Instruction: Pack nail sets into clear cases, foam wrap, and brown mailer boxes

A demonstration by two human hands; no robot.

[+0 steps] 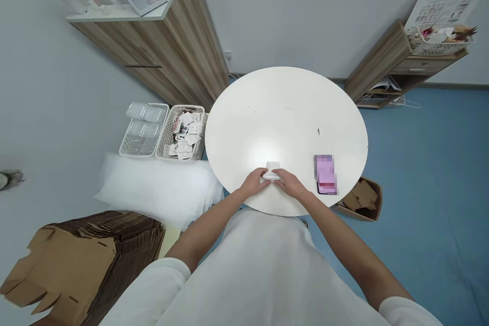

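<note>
The fingers (280, 171) of the right hand (292, 184) and those of the left hand (252, 183) are drawn in narrow, holding a small white object between them from opposite sides. From largest down: blue floor (428, 163) spreads out at the right, and a wood-grain cabinet (164, 56) with a white top stands beyond the bench to the left. The bench (282, 107) is a white oval, its near edge just in front of the person's white shirt (267, 265). A stack of flattened brown cardboard (72, 265) lies at lower left, with translucent white sheets (160, 183) above it in view. Past the sheets, beside the bench, two white baskets stand side by side; the right basket (202, 135) contains many small printed cards (187, 135), the left one clear plastic pieces (143, 127). A phone (325, 174), its pinkish-purple screen pixelated, lies on the bench's right part, apart from the hands. Smallest is the small white object (272, 175), near the bench's close edge; its details are too small to tell.
</note>
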